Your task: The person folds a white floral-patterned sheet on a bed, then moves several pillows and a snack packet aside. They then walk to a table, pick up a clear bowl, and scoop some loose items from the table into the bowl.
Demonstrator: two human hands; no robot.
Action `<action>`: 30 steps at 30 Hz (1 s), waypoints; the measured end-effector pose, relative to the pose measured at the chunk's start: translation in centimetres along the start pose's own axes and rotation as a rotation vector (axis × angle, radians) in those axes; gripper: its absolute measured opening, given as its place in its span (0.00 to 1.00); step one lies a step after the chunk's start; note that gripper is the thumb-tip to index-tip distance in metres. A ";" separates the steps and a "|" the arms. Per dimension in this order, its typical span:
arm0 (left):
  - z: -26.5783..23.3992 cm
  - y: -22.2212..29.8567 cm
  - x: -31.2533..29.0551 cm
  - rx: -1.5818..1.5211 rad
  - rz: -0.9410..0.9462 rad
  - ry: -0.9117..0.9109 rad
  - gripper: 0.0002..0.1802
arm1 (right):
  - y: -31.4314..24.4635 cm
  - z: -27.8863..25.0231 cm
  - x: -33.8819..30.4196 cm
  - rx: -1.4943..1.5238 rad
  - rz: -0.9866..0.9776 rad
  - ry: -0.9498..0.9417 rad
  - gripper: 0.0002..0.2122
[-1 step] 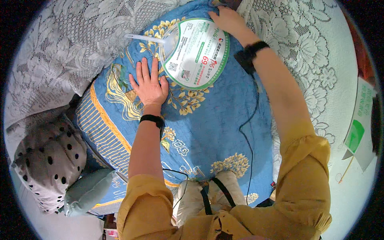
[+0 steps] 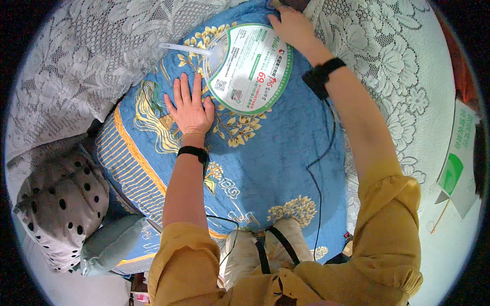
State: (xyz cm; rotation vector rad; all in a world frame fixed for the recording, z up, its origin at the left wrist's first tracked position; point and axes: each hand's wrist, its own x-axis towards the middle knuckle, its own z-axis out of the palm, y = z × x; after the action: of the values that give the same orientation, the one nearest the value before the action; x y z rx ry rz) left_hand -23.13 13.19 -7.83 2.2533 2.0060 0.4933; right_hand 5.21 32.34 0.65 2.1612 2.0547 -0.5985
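Observation:
A blue patterned quilt (image 2: 275,168) with yellow plant motifs covers the cushioned surface before me. My left hand (image 2: 192,113) lies flat on it, palm down, with fingers stretched and slightly spread. Just to the right of those fingers rests a plastic hand fan (image 2: 255,71), white with a green rim, its clear handle pointing left. At the quilt's far edge is my right hand (image 2: 295,29), beyond the fan's upper right side. Its fingers bend over the fabric edge and are partly hidden; the thumb points left. They appear closed on the quilt.
White lace covers (image 2: 127,41) drape at the far left and along the right. At the left sit a polka-dot cushion (image 2: 64,204) and a grey-green cushion (image 2: 112,247). A black cable (image 2: 320,191) runs from my right wristband. A green-and-white card (image 2: 457,163) stands far right.
My right hand and wrist have shifted slightly right and toward me at the quilt's far edge. The cable has swung a little to the right. My left hand stays in place.

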 end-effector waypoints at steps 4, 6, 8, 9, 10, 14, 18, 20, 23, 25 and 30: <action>-0.1 0.0 0.1 -0.011 -0.003 -0.028 0.36 | -0.8 0.6 0.7 0.006 -0.293 0.091 0.27; -0.1 -0.1 0.0 -0.019 -0.010 -0.037 0.36 | -2.5 1.9 1.6 0.000 -0.270 0.148 0.20; -0.1 -0.2 -0.1 -0.031 -0.006 -0.050 0.36 | -3.4 1.4 3.3 -0.111 -0.047 -0.268 0.24; -0.1 -0.3 -0.1 -0.037 -0.004 -0.051 0.36 | -3.6 1.3 3.8 0.014 0.017 -0.295 0.27; -0.1 -0.3 -0.1 -0.042 0.000 -0.043 0.36 | -3.7 1.5 4.1 0.117 0.055 -0.269 0.26; -0.2 -0.3 -0.1 -0.035 -0.011 -0.059 0.37 | -1.7 1.9 1.9 0.338 -0.165 0.081 0.13; -0.3 -0.2 0.1 -0.074 -0.028 -0.078 0.38 | 1.7 4.2 -7.6 0.450 -0.444 0.528 0.18; -0.2 -0.2 0.1 -0.069 -0.028 -0.062 0.37 | 2.7 6.4 -13.5 0.495 -0.180 0.530 0.19; -0.1 -0.4 -0.1 -0.078 -0.021 -0.034 0.36 | 0.9 12.9 -19.3 0.335 0.110 0.496 0.22; -0.1 -0.4 -0.3 -0.080 -0.018 -0.016 0.35 | -0.3 15.8 -20.7 0.156 0.030 0.609 0.24; -0.7 -0.1 0.6 -0.088 0.016 0.069 0.32 | -0.9 17.6 -20.4 0.113 0.019 0.704 0.26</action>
State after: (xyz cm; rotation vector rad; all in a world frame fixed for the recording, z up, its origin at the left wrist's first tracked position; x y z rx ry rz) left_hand -23.39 13.71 -7.11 2.2311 1.9575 0.6565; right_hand 0.36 7.35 -8.20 2.7336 2.3285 0.0870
